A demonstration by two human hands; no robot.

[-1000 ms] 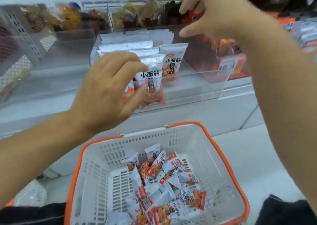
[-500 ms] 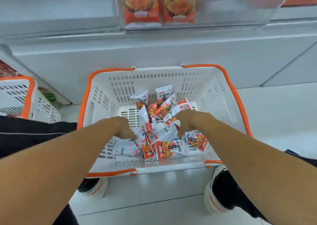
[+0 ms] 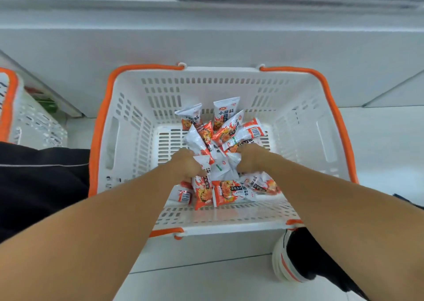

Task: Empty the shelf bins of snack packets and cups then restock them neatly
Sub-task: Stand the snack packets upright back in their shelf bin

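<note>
A white shopping basket with an orange rim (image 3: 101,122) stands on the floor below the shelf. Several white-and-orange snack packets (image 3: 226,128) lie heaped in its middle. Both my hands are down inside the basket. My left hand (image 3: 187,164) has its fingers curled into the left side of the heap, around packets. My right hand (image 3: 251,159) grips packets on the right side. Crumpled white packets (image 3: 223,166) bunch up between the two hands. My fingertips are hidden in the pile.
A second white-and-orange basket (image 3: 13,110) stands at the far left. The white shelf base (image 3: 206,44) rises behind the basket, with the bin edge at the top of the frame. My black shoe (image 3: 298,257) is at the lower right; dark trousers fill the left.
My view dropped from the shelf bin to the basket. Both hands came down off the bin, went into the basket and drew together on the packet heap.
</note>
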